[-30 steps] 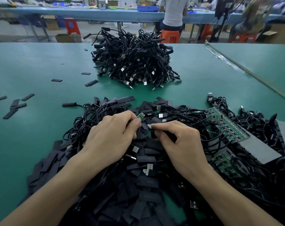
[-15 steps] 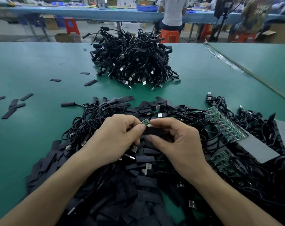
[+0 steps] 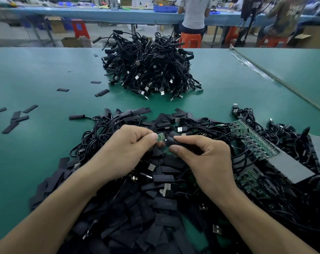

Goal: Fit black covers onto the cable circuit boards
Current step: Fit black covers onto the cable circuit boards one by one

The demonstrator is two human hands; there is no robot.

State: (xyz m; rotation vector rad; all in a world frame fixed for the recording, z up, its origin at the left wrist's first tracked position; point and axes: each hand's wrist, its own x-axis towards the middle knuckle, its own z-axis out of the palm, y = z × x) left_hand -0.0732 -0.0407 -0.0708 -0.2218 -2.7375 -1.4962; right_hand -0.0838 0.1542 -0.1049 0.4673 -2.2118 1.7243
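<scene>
My left hand pinches a small green circuit board on the end of a black cable, between thumb and forefinger. My right hand pinches a black cover between thumb and forefinger, with its open end right at the board's tip. Both hands hover above a heap of loose black covers and tangled cables at the near edge of the green table.
A big pile of black cables sits in the middle of the table. Strips of green boards on a grey panel lie to the right among cables. Stray covers dot the left side. People sit at a far bench.
My right hand has lifted the black cover out of the heap and brought it up to the board's tip. The left hand has held the board nearly still.
</scene>
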